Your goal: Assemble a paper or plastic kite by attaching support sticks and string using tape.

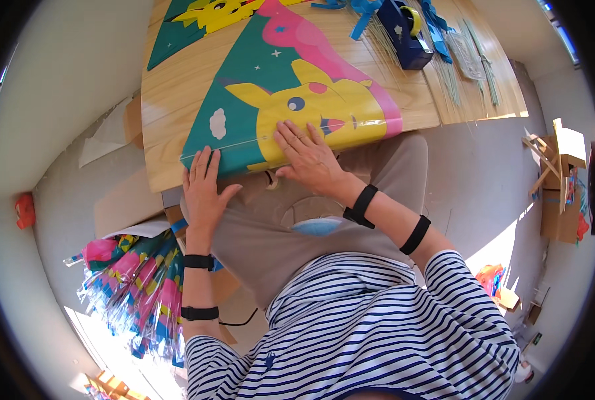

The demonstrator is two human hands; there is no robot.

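Note:
A triangular kite sheet point(244, 113) lies on the wooden table in front of me, printed green and pink with a large yellow cartoon figure. Its near edge runs along the table's front edge, and a thin pale line crosses the sheet just above that edge. My left hand point(205, 190) rests at the sheet's near left corner, fingers stretched out on the green part and thumb apart. Flat on the yellow figure, near the middle of the near edge, lies my right hand point(311, 160) with its fingers spread. Neither hand holds anything that I can see.
A second printed sheet point(211, 21) lies at the far left of the table point(167, 100). At the far right are a dark blue tape dispenser point(407, 40), blue ribbons point(364, 17) and thin rods point(487, 67). Plastic-wrapped colourful bundles point(141, 283) are stacked low at my left.

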